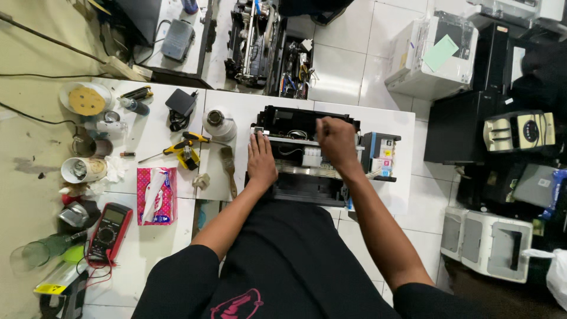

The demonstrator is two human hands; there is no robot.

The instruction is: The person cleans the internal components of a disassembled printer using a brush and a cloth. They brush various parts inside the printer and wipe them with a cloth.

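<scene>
Printer: the opened black printer (307, 150) sits on the white table (236, 103), toward its right edge, cover off, white cables and a pale carriage showing inside.
Left hand: the left hand (260, 158) lies flat, palm down, fingers together and stretched forward, pressing on the printer's left part near its front edge; it grips nothing.
Right hand: the right hand (335, 142) is curled into a loose fist over the middle of the open printer, knuckles up; I can't tell from here whether anything is pinched inside it.
Arms: both forearms reach straight out from the body, the right one angled inward across the printer's front corner.
Ink tanks: a side block of ink tanks (381, 155) hangs at the printer's right side, close to the table's right edge.
Risk: to my eye, a hard tug by the fist could snag the thin cables or tubing, and a shove rightward could push the ink block off the edge.
Nearby: a brush (228, 168) and a yellow-handled tool (184, 150) lie left of the printer; a red multimeter (108, 230) rests near the table's front left corner.
</scene>
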